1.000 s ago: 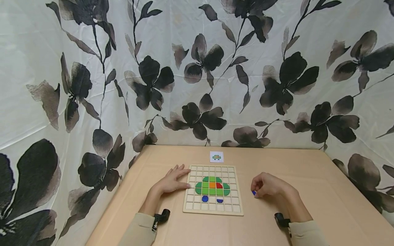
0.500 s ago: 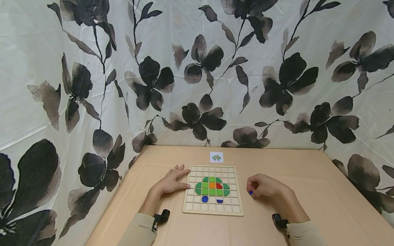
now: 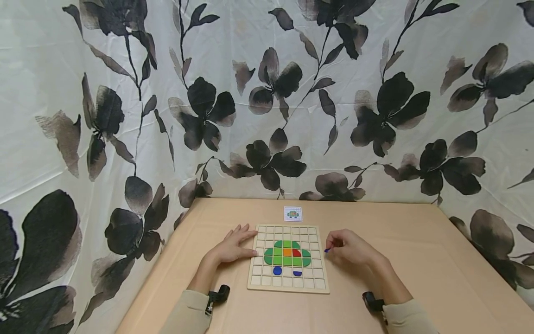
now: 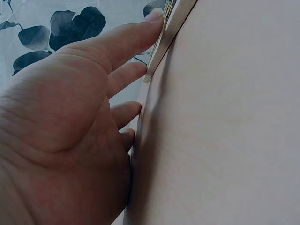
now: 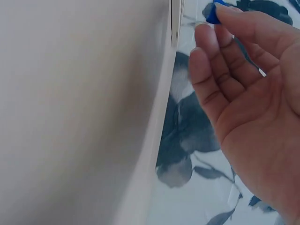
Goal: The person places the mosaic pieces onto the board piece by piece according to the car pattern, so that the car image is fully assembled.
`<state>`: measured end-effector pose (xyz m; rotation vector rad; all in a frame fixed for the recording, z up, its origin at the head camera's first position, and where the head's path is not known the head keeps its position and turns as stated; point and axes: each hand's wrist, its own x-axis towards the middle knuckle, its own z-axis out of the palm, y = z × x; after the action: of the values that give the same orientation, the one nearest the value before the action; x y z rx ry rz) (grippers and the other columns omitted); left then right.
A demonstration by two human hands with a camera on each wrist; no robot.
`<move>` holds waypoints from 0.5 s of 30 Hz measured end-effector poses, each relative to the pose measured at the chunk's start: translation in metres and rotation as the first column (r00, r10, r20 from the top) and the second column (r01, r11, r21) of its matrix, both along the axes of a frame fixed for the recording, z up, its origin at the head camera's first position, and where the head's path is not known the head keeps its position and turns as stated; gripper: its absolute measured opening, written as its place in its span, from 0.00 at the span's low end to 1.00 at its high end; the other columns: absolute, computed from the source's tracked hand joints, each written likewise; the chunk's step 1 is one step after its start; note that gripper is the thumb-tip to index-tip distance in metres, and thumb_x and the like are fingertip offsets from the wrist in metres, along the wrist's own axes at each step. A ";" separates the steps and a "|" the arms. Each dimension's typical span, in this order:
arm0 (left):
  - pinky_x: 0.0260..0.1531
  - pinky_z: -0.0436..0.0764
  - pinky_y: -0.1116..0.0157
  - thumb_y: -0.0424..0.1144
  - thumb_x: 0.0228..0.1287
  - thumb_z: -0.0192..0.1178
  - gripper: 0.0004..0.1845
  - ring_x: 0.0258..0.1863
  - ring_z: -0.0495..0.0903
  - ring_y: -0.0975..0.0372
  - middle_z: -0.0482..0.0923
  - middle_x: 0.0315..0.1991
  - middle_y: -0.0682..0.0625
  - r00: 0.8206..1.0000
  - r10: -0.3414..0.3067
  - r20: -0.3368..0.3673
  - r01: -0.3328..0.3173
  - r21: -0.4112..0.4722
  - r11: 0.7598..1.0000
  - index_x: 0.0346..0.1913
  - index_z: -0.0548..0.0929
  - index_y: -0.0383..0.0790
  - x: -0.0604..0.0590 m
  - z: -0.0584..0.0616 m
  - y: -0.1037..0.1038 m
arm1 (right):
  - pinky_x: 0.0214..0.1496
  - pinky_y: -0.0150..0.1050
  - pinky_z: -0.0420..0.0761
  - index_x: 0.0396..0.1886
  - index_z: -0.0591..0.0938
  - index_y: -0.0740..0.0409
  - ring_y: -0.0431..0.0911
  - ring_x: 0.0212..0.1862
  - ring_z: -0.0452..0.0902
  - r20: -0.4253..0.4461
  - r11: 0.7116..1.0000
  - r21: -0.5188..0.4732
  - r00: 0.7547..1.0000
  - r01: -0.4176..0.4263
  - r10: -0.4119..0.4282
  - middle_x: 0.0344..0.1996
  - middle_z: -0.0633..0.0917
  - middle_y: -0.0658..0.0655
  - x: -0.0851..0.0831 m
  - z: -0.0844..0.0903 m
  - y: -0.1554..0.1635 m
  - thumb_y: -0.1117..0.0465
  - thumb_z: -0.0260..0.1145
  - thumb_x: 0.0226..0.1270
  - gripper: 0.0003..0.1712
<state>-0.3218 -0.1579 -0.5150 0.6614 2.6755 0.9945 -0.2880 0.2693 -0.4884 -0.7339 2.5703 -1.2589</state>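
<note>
A wooden grid board lies on the table, with green, orange and red pieces forming a rounded shape in its middle cells. Below that shape sit a blue round, and a blue half-round piece two cells to its right. My left hand rests at the board's left edge, fingers spread and thumb touching the frame; the left wrist view shows its palm. Just off the board's right edge, my right hand pinches a small blue piece between thumb and finger, its other fingers loosely bent.
A small printed card with a coloured pattern on a grid lies behind the board. The light wooden table extends to both sides. A white cloth with dark flowers hangs behind it.
My right hand has moved left with the blue piece, from well right of the board to close beside its right edge. The left hand and the board stay in place.
</note>
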 end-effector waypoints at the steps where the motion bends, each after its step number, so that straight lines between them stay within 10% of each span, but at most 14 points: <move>1: 0.82 0.34 0.40 0.57 0.64 0.71 0.40 0.85 0.37 0.40 0.49 0.84 0.37 1.000 0.002 0.001 -0.002 0.000 1.000 0.77 0.72 0.49 0.000 0.000 0.000 | 0.34 0.31 0.75 0.35 0.83 0.57 0.42 0.34 0.75 -0.010 1.000 -0.009 1.000 0.005 -0.005 0.30 0.82 0.54 0.000 0.001 -0.003 0.72 0.68 0.65 0.06; 15: 0.82 0.34 0.40 0.56 0.64 0.71 0.40 0.85 0.37 0.40 0.49 0.84 0.37 1.000 0.003 0.005 -0.003 0.015 1.000 0.76 0.72 0.47 0.001 0.002 0.001 | 0.35 0.29 0.80 0.35 0.86 0.60 0.40 0.33 0.77 0.063 0.990 -0.070 0.990 -0.123 0.128 0.31 0.86 0.53 0.005 0.002 -0.060 0.70 0.72 0.66 0.03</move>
<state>-0.3204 -0.1569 -0.5134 0.6574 2.6674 1.0165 -0.2832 0.2093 -0.4864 -0.8372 2.3988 -1.3110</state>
